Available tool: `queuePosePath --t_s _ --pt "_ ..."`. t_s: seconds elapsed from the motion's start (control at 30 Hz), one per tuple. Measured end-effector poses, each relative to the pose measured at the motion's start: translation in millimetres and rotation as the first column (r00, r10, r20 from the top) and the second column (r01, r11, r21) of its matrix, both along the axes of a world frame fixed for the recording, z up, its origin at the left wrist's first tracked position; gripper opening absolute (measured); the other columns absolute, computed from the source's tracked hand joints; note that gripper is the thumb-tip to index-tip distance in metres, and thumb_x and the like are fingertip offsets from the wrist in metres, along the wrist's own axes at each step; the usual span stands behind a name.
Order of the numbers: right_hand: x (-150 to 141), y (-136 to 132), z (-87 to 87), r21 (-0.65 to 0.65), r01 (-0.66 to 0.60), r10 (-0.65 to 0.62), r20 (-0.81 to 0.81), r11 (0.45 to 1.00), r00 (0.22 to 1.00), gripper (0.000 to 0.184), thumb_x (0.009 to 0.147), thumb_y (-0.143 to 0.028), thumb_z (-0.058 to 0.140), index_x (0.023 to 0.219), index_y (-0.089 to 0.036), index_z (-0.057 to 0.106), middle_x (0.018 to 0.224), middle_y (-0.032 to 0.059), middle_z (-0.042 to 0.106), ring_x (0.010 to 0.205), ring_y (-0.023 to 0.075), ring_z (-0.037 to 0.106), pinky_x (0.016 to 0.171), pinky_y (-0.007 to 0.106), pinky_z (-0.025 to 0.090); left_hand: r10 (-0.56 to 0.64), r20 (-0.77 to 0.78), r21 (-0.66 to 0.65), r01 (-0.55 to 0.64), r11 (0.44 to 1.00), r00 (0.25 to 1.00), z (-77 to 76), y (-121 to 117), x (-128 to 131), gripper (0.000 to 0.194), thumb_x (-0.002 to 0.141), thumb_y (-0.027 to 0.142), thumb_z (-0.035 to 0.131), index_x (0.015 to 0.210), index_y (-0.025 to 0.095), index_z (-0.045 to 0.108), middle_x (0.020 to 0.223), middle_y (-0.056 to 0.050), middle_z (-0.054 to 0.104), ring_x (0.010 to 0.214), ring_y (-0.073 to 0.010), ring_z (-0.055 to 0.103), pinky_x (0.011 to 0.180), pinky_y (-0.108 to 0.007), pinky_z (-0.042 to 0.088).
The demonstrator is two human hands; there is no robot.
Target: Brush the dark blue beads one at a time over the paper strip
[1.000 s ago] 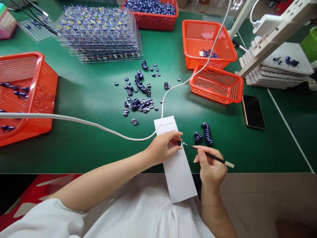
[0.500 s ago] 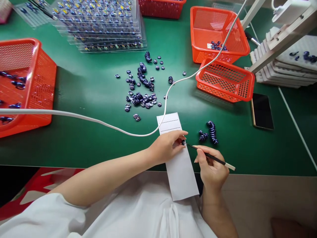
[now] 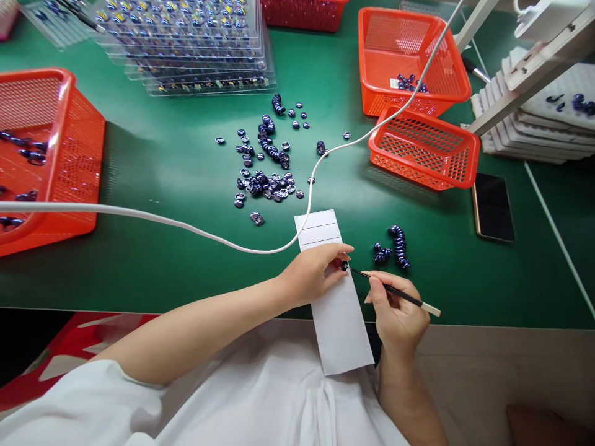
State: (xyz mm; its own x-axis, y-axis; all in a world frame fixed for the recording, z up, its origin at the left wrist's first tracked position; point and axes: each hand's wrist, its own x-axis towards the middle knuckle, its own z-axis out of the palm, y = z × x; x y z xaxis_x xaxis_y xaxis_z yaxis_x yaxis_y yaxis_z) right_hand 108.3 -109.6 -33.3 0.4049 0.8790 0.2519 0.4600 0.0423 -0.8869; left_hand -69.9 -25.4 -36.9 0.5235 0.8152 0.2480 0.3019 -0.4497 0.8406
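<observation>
Between the thumb and fingers of my left hand (image 3: 313,272) is a small dark, shiny bead-like piece (image 3: 344,266). That hand rests over a white paper strip (image 3: 341,328) with ruled lines at its far end. My right hand (image 3: 400,310) is closed around a thin paintbrush (image 3: 404,296) with a black shaft and a pale end. Its fine tip meets the dark piece; bristles are too small to make out. Right of the hands lie a row of dark blue glossy pieces (image 3: 400,246) and a smaller cluster (image 3: 382,253).
Many loose dark pieces (image 3: 264,184) lie on the green table (image 3: 176,148). A white cable (image 3: 223,246) crosses it. Orange baskets stand left (image 3: 83,155) and right (image 3: 423,148). Stacked clear trays (image 3: 209,80), a phone (image 3: 493,207) and white foam sheets (image 3: 515,133) are around.
Both hands keep nearly the same pose, with the brush tip still at the dark piece. The view has shifted very slightly.
</observation>
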Motion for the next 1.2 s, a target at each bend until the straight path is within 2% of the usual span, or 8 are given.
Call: queuePosePath --t_s 0.37,0.5,0.6,0.8,0.9,1.2 --pt "2.6 -0.5 -3.9 0.024 -0.04 0.039 0.066 0.999 0.997 0.01 0.09 -0.023 0.07 0.098 -0.022 0.074 0.089 0.0015 0.077 0.053 0.0098 0.066 0.052 0.023 0.058 0.0 0.002 -0.018 0.0 1.0 1.0 0.7 -0.1 0.0 0.038 0.086 0.013 0.069 0.123 0.017 0.059 0.105 -0.007 0.075 0.089 -0.0158 0.074 0.084 -0.03 0.062" --pt "3.1 -1.0 -7.6 0.146 -0.151 0.127 0.165 0.978 0.978 0.016 0.087 -0.015 0.07 0.101 -0.024 0.071 0.097 0.003 0.079 0.076 0.017 0.076 0.065 0.029 0.064 0.016 -0.003 -0.047 -0.016 0.999 1.0 2.3 0.7 0.8 0.037 0.085 0.012 0.069 0.121 0.017 0.06 0.102 -0.006 0.075 0.085 -0.0149 0.073 0.082 -0.029 0.062" --pt "2.2 -1.2 -9.3 0.204 -0.23 0.186 0.215 0.952 0.959 0.024 0.085 -0.009 0.07 0.104 -0.025 0.069 0.099 0.0025 0.079 0.087 0.0187 0.077 0.075 0.033 0.065 0.02 0.003 -0.054 -0.019 0.998 1.0 2.8 0.8 1.0 0.037 0.084 0.01 0.069 0.12 0.016 0.061 0.1 -0.005 0.075 0.084 -0.0145 0.073 0.081 -0.028 0.062" --pt "0.6 -3.1 -10.1 0.197 -0.046 0.029 0.086 0.979 0.996 0.017 0.088 -0.016 0.07 0.102 -0.024 0.07 0.1 0.0041 0.078 0.074 0.0171 0.076 0.062 0.03 0.064 0.009 -0.015 -0.022 -0.009 1.0 1.0 0.6 -0.4 0.0 0.04 0.085 0.01 0.067 0.124 0.016 0.059 0.102 -0.006 0.075 0.085 -0.015 0.072 0.082 -0.03 0.061" --pt "1.4 -3.3 -8.7 0.152 -0.074 0.068 0.045 0.986 0.997 0.013 0.088 -0.02 0.07 0.101 -0.024 0.071 0.099 0.0038 0.078 0.07 0.0163 0.075 0.062 0.032 0.064 0.006 -0.014 -0.018 -0.006 1.0 1.0 -0.4 -0.5 -0.5 0.04 0.086 0.011 0.065 0.125 0.018 0.059 0.103 -0.005 0.075 0.087 -0.0151 0.073 0.084 -0.03 0.061" --pt "2.9 1.1 -4.0 0.074 -0.097 0.084 0.163 0.993 0.983 0.009 0.089 -0.022 0.07 0.097 -0.025 0.074 0.091 0.0012 0.078 0.063 0.0135 0.071 0.057 0.027 0.059 -0.008 -0.021 -0.041 0.007 0.999 1.0 0.2 -1.0 -0.3 0.041 0.086 0.009 0.063 0.126 0.018 0.059 0.106 -0.006 0.075 0.092 -0.0159 0.073 0.086 -0.03 0.061"
